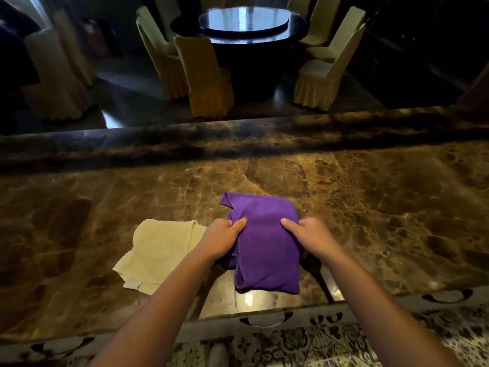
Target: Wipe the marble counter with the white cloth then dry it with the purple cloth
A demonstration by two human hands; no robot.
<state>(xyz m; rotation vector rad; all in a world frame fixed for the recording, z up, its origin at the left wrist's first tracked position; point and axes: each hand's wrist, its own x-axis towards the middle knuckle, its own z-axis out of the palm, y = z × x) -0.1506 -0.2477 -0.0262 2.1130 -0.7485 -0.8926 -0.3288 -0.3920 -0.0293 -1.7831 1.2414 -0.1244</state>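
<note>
The purple cloth [264, 242] lies folded on the brown marble counter [370, 207], near its front edge. My left hand [221, 238] grips the cloth's left side with the thumb on top. My right hand [308, 235] grips its right side the same way. The white cloth [156, 254] lies loosely folded on the counter just left of my left hand, partly under my left forearm, and neither hand holds it.
A raised darker marble ledge [238, 139] runs along the counter's far side. Beyond it stand a round dark table [238, 30] and several cream-covered chairs [206, 78]. Patterned floor tiles [317, 345] show below the counter's front edge.
</note>
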